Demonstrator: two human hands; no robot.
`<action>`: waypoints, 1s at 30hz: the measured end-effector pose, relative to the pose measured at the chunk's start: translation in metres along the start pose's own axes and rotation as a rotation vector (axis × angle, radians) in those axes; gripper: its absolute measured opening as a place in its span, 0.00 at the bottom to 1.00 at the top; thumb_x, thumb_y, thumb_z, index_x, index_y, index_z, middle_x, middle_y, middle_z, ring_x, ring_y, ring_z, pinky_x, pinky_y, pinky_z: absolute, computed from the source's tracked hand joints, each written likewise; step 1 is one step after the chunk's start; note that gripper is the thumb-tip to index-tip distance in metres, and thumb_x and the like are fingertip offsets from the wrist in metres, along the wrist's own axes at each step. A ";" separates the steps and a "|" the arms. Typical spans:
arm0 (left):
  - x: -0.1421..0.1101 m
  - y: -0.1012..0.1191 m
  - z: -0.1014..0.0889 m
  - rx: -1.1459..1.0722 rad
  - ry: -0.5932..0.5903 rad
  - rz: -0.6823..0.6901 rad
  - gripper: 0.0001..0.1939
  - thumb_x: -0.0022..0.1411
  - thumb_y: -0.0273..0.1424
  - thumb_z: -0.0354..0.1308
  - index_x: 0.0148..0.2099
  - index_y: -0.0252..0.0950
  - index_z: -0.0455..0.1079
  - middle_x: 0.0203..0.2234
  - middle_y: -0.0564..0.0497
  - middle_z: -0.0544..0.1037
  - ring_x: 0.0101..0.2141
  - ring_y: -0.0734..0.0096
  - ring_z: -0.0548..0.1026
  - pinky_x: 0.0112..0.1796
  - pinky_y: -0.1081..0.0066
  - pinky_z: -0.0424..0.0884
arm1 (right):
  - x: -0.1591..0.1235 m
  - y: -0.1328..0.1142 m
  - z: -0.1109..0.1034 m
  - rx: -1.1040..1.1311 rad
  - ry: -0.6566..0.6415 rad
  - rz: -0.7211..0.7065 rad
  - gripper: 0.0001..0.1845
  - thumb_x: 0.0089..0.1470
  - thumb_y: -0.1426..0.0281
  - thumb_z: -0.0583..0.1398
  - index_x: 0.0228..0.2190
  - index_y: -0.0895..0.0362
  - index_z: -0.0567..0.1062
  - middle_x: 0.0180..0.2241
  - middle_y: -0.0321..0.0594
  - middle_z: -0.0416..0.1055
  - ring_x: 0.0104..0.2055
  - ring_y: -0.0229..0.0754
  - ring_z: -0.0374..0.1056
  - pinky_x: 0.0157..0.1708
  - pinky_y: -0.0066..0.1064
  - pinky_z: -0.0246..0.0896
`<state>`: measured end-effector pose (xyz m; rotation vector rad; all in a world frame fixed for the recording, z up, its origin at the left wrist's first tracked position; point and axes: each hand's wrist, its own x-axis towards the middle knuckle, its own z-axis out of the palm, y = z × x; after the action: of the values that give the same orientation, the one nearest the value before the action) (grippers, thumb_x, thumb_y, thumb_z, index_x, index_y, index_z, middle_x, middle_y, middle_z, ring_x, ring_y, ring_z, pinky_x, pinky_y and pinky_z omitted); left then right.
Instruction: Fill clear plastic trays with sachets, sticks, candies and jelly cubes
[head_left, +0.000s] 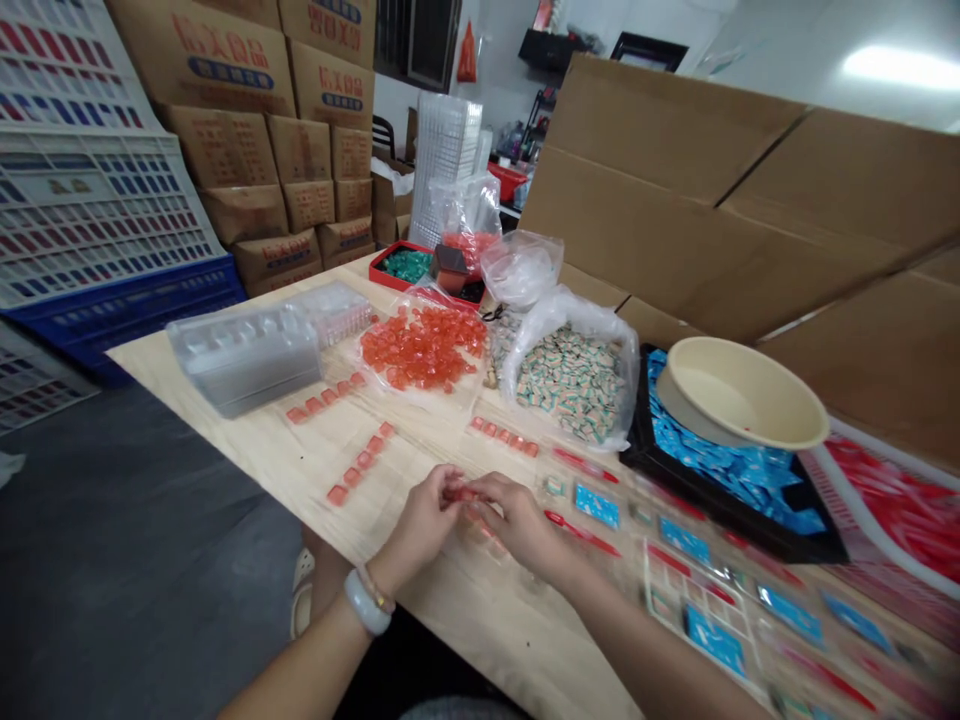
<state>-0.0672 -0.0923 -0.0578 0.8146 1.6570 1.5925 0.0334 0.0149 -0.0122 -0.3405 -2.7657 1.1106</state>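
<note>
Two hands meet over the wooden table point(442, 620), the left hand point(418, 527) and right hand point(517, 525) pinching a small orange piece point(459, 493) between their fingers, which could slip and skitter away if the grip loosens on its glossy surface.

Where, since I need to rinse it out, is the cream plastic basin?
In the head view, the cream plastic basin is at the right of the table, sitting on blue sachets in a black tray, just right of the clear bag of striped pieces.
</note>
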 end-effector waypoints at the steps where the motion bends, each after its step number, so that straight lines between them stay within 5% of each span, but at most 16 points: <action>1: 0.005 0.003 -0.001 -0.053 -0.016 -0.038 0.16 0.48 0.21 0.52 0.41 0.34 0.60 0.32 0.49 0.73 0.34 0.71 0.72 0.36 0.69 0.69 | 0.003 0.000 0.000 -0.012 0.016 0.001 0.13 0.50 0.78 0.53 0.37 0.55 0.71 0.35 0.40 0.69 0.37 0.37 0.64 0.39 0.29 0.59; 4: 0.012 0.009 -0.007 -0.046 -0.022 -0.074 0.15 0.49 0.22 0.51 0.42 0.32 0.60 0.35 0.46 0.72 0.36 0.70 0.72 0.38 0.68 0.69 | 0.007 0.004 0.002 -0.098 0.065 0.037 0.10 0.49 0.77 0.54 0.34 0.57 0.71 0.33 0.41 0.68 0.36 0.38 0.64 0.37 0.30 0.59; 7: 0.008 0.007 -0.014 0.213 0.070 0.023 0.14 0.52 0.22 0.48 0.43 0.32 0.62 0.38 0.44 0.71 0.36 0.70 0.71 0.39 0.66 0.68 | 0.008 0.008 0.011 -0.234 0.081 0.137 0.07 0.49 0.76 0.54 0.31 0.58 0.71 0.31 0.40 0.68 0.35 0.39 0.63 0.35 0.29 0.58; 11: -0.003 -0.005 -0.012 0.432 0.036 0.141 0.18 0.50 0.18 0.46 0.43 0.33 0.64 0.38 0.45 0.70 0.37 0.69 0.69 0.41 0.65 0.66 | 0.010 0.008 0.026 -0.435 0.009 0.222 0.06 0.48 0.75 0.54 0.29 0.58 0.71 0.30 0.41 0.68 0.34 0.40 0.63 0.34 0.30 0.55; 21: -0.006 -0.014 -0.008 0.332 -0.040 0.242 0.23 0.46 0.15 0.45 0.46 0.35 0.62 0.39 0.47 0.67 0.41 0.68 0.66 0.43 0.65 0.64 | 0.015 -0.006 0.032 -0.568 -0.089 0.237 0.09 0.52 0.71 0.52 0.34 0.58 0.70 0.33 0.41 0.69 0.36 0.41 0.63 0.37 0.31 0.50; 30: -0.011 -0.024 -0.006 0.319 0.018 0.222 0.22 0.48 0.15 0.44 0.45 0.36 0.61 0.40 0.47 0.65 0.42 0.68 0.65 0.44 0.64 0.65 | 0.017 -0.005 0.034 -0.634 0.001 0.373 0.15 0.55 0.66 0.47 0.31 0.58 0.71 0.32 0.42 0.70 0.35 0.41 0.65 0.35 0.31 0.49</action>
<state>-0.0654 -0.1056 -0.0807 1.1845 1.9177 1.5012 0.0092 -0.0065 -0.0320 -0.9507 -3.0610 0.2323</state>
